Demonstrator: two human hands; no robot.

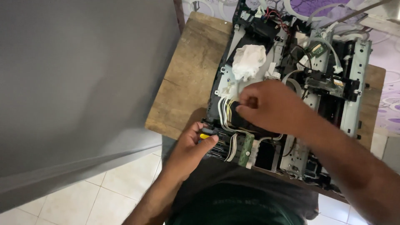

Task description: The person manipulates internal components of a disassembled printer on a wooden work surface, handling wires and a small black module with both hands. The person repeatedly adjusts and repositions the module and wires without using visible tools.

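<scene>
The right hand (271, 106) pinches its fingers together on the white wire bundle (227, 121), which runs lengthwise toward the person, below those fingers. The left hand (191, 146) clamps a yellow-handled tool (205, 136), pointing right toward the wires, over the opened printer (316, 83) on the wooden surface (187, 83).

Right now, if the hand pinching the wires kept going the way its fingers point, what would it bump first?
Probably the white wire bundle that the right hand already pinches; past it, the machine's metal plate. Depth is unclear.
</scene>
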